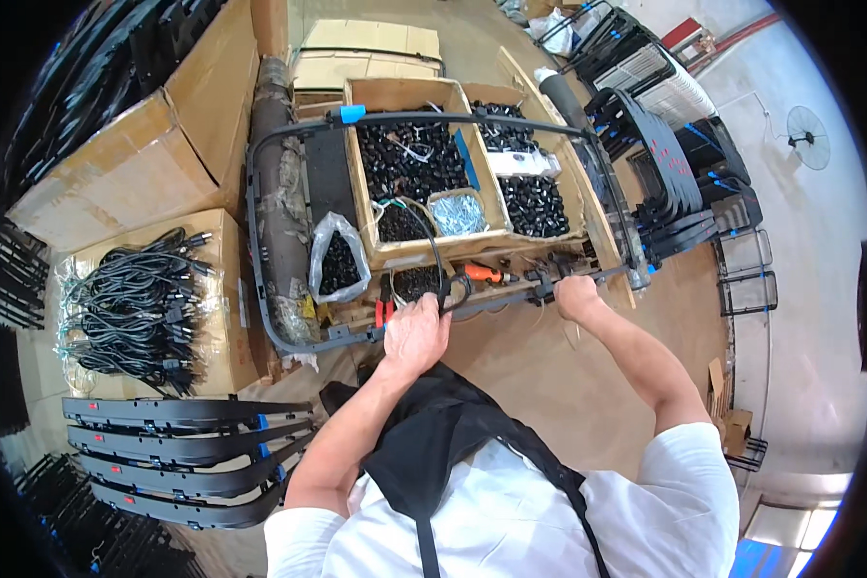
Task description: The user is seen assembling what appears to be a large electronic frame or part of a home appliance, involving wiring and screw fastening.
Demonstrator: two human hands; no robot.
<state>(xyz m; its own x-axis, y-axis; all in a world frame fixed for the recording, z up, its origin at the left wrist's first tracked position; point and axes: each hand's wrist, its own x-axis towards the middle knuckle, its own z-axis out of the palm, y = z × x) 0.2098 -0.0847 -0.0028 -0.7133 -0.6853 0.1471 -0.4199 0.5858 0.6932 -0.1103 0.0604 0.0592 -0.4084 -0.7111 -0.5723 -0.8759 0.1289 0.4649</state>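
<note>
Black frame (pixel 414 118) across work stand (pixel 284 212), left edge to right edge | left hand (pixel 417 335): fingers bent round black cord (pixel 437 252), by near edge | right hand (pixel 577 298): fist round frame's near bar, toward right corner | looks part done — frame laid out, cord not yet fixed

Assembly workshop, wooden bin (pixel 395 254) of small black parts (pixel 395 178), heaped cables (pixel 144 308), stacked dark frames (pixel 183 476), wall fan (pixel 807 137)
</note>
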